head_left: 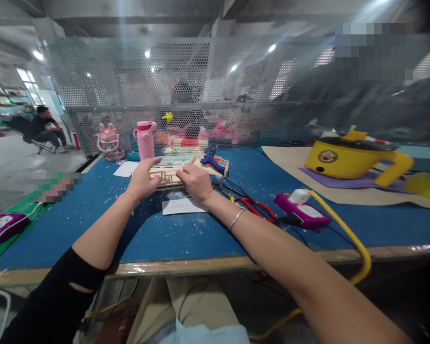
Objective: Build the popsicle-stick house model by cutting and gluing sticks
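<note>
Wooden pieces (pixel 167 177) lie nearside and right of the pink bottle (pixel 145 144). Left hand (pixel 143 180), nearside of bottle: thumb and forefinger apart, nothing between. Right hand (pixel 197 182), farther right: fingers curled, hold unclear. Work appears unfinished; remainder unclear.

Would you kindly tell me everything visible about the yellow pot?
The yellow pot, plastic-looking outside, stands upright on a purple sheet over tan paper. Its side bears a round badge and, lower left, a black dot. A thick yellow handle juts right, bending downward. A yellow piece shows at its dark top.
</note>
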`<action>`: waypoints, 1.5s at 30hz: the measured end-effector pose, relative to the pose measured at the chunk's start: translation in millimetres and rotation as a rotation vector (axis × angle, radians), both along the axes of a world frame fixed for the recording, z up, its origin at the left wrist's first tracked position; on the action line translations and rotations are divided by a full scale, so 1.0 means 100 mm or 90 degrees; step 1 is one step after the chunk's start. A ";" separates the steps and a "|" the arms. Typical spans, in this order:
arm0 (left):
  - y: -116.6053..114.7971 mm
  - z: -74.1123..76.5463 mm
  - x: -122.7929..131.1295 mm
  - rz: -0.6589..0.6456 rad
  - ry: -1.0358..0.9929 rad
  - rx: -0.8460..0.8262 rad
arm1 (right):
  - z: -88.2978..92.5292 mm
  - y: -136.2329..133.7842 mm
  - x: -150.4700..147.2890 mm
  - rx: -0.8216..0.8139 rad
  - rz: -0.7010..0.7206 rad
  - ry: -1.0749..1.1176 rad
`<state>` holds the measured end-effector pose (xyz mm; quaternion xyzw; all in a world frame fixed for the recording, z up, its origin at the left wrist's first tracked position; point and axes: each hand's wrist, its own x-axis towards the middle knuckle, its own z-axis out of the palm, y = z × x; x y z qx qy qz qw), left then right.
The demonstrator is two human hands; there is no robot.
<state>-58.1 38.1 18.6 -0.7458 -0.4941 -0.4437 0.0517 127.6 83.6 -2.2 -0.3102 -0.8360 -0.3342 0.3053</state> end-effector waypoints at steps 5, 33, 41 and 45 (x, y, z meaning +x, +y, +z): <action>-0.21 0.08 0.21 0.113 0.135 0.153 | 0.06 -0.08 0.08 0.041 0.015 0.006; -0.27 0.06 0.32 0.079 0.050 -0.020 | 0.75 -0.33 0.58 -0.169 -0.164 0.212; -0.27 -0.03 0.38 -0.057 -0.066 -0.087 | 0.20 -0.37 0.81 -0.638 -0.397 -0.039; -0.27 -0.08 0.40 -0.105 -0.069 -0.116 | 0.18 -0.36 0.76 -0.638 -0.411 0.028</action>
